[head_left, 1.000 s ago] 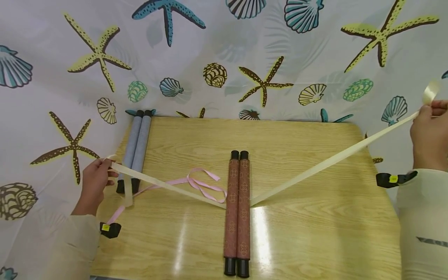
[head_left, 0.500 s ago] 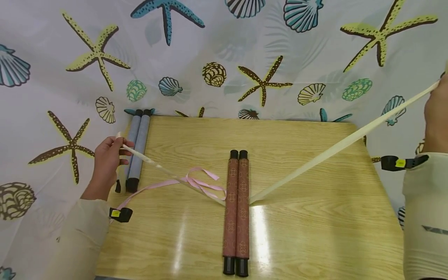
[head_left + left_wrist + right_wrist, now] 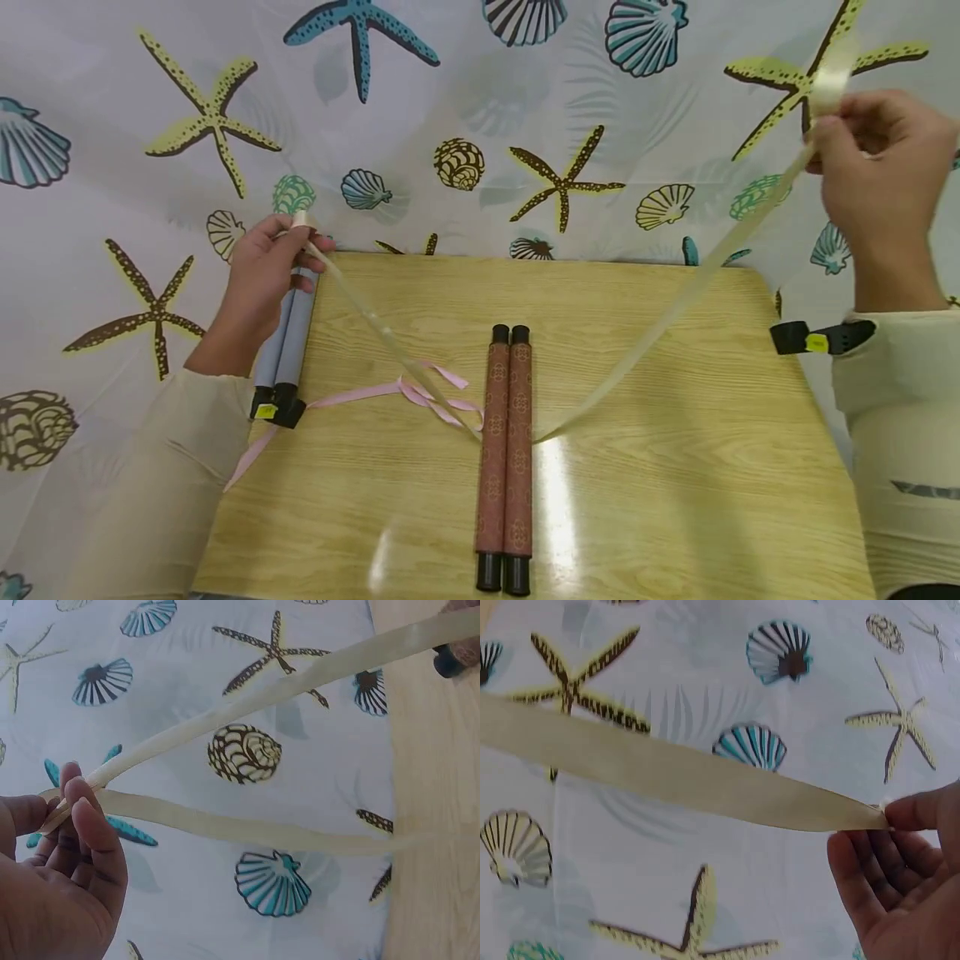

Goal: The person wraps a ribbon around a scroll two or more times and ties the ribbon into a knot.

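A pale cream ribbon (image 3: 663,320) runs beneath a pair of reddish-brown patterned scrolls (image 3: 519,450) with black end caps, lying side by side. Its two lengths rise in a V on either side of them. My left hand (image 3: 262,265) pinches one length between thumb and fingers, above the grey-blue scrolls; in the left wrist view a tail of the ribbon (image 3: 225,712) also hangs from that hand. Up at the right, my right hand (image 3: 888,179) pinches the other length, and a short end sticks up above its fingers. The right wrist view shows the ribbon (image 3: 682,776) flat and stretched.
Two grey-blue scrolls (image 3: 300,333) with black caps lie at the table's left edge, partly behind my left hand. A pink ribbon (image 3: 360,393) trails loosely from there towards the brown scrolls. A shell-and-starfish cloth (image 3: 450,83) hangs behind the wooden table (image 3: 675,500).
My left hand has risen and moved right, away from the table's left side. The right hand has lifted and swung inward, so the ribbon's V is steeper. The scrolls stay put.
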`<state>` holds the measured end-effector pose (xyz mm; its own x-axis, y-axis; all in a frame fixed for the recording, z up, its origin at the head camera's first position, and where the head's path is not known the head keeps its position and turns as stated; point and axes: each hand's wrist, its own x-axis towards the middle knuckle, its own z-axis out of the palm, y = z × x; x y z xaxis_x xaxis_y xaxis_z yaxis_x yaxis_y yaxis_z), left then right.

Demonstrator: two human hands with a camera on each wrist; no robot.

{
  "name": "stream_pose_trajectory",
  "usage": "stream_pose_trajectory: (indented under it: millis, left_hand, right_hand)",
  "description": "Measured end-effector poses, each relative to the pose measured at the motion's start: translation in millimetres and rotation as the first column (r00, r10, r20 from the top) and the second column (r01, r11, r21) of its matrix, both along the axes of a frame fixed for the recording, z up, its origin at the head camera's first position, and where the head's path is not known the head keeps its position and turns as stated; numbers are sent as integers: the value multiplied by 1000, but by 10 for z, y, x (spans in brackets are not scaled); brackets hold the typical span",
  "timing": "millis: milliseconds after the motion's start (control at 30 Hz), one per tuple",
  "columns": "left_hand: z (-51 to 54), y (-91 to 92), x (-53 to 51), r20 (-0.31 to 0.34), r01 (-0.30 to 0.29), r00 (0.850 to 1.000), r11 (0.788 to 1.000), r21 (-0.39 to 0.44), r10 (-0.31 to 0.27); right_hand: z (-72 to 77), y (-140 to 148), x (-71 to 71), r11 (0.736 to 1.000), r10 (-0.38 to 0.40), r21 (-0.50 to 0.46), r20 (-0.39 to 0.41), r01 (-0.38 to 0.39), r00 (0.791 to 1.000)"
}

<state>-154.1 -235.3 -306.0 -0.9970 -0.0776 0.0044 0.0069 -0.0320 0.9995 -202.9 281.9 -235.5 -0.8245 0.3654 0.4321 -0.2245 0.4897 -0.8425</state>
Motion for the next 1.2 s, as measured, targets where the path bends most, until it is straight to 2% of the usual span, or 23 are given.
stream_pose_trajectory:
  millis: [33,67,100,133,167,200,267,400,433,567,633,667,767,900,967,1033,1100,1167,1200]
  left_hand:
    - [53,69,-17,-11,20,1000,1000,7,-19]
    - [102,144,-33,-24,36,999,999,11,-36]
    - [144,223,-46,-38,51,998,999,10,-51]
    - [179,301,-57,-52,64,997,998,7,-64]
    - [209,378,-67,-64,76,995,997,1,-75]
    - [235,454,-77,-73,86,994,996,-4,-86]
    - [276,578,-90,-84,95,992,995,-33,-98]
    - [312,764,-124,-82,117,989,987,-110,-126]
    - [318,801,-135,-85,121,987,983,-135,-133]
    - [343,943,-184,-92,121,985,962,-245,-148]
    - [362,1010,-199,-98,113,984,945,-306,-149]
    - [372,1043,-203,-102,108,983,934,-341,-151]
    - [404,1144,-209,-119,88,980,888,-452,-158]
    - [451,1257,-222,-124,52,981,811,-583,-152]
    - [482,1299,-233,-101,45,986,784,-619,-136]
    - [506,1324,-244,-78,48,989,770,-637,-126]
    - [520,1341,-249,-65,54,990,764,-642,-125]
    - [523,1359,-248,-66,65,988,767,-638,-139]
    - [519,1370,-245,-69,74,986,768,-636,-152]
  right_hand:
    - [-20,-65,-6,989,141,-50,-21,-142,990]
    - [-45,-139,-9,951,283,-122,-27,-284,959]
    - [-80,-223,-13,892,413,-191,-32,-411,910]
    - [-118,-308,-18,828,514,-250,-23,-503,857]
    - [-159,-393,-22,765,593,-307,-7,-567,805]
    - [-208,-484,-26,719,650,-336,15,-608,760]
    - [-308,-665,-43,696,700,-308,92,-648,708]
    - [-454,-958,-56,657,754,-229,219,-718,620]
    - [-474,-1016,-56,638,768,-201,238,-744,595]
    - [-496,-1217,-47,527,835,-145,274,-838,478]
    - [-489,-1317,-39,487,852,-131,289,-863,437]
    - [-482,-1366,-35,473,856,-125,299,-872,422]
    - [-464,-1493,-12,450,859,-119,327,-885,393]
    - [-427,-1579,40,436,871,-146,317,-888,376]
    - [-406,-1575,65,418,890,-185,282,-890,359]
    - [-387,-1558,77,401,902,-208,261,-892,344]
    - [-384,-1559,74,399,903,-222,264,-890,339]
    - [-391,-1582,56,422,888,-214,295,-881,354]
    - [-400,-1602,44,444,874,-211,319,-871,367]
